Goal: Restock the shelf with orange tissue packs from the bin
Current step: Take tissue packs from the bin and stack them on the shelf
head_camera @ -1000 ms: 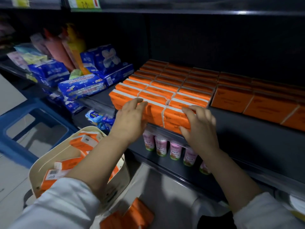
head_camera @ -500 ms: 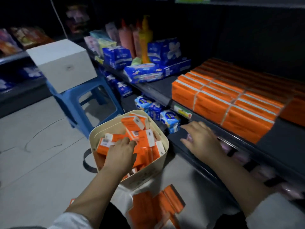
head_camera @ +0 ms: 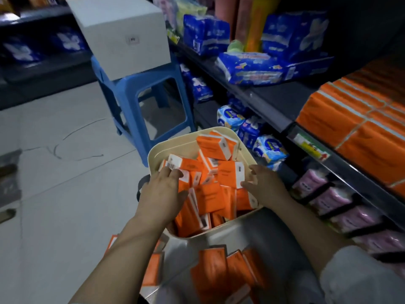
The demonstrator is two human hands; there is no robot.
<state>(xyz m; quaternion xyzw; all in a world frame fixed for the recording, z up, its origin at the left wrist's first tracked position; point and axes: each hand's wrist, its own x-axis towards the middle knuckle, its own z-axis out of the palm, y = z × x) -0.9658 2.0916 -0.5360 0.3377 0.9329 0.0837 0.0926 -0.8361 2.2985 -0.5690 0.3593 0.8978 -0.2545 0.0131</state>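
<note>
A cream bin [head_camera: 175, 145] stands on the floor in front of me, filled with several loose orange tissue packs [head_camera: 228, 174]. My left hand [head_camera: 163, 194] lies flat on the packs at the bin's left side, fingers spread. Over the bin's right side, my right hand [head_camera: 266, 188] reaches in with fingers apart, touching a pack's edge. Neither hand has closed on a pack. Rows of orange tissue packs [head_camera: 359, 128] lie on the dark shelf [head_camera: 274, 106] at the right. More orange packs [head_camera: 221, 275] rest near my lap.
A blue plastic stool [head_camera: 129, 93] with a white box [head_camera: 122, 34] on top stands behind the bin. Blue packets [head_camera: 252, 66] fill the shelf's left part, pink packs [head_camera: 341, 207] the lower shelf. Grey tiled floor [head_camera: 54, 172] spreads to the left.
Both hands left the shelf's orange packs and came down to the bin. The left arrived first, then the right joined it. My view swung left and down.
</note>
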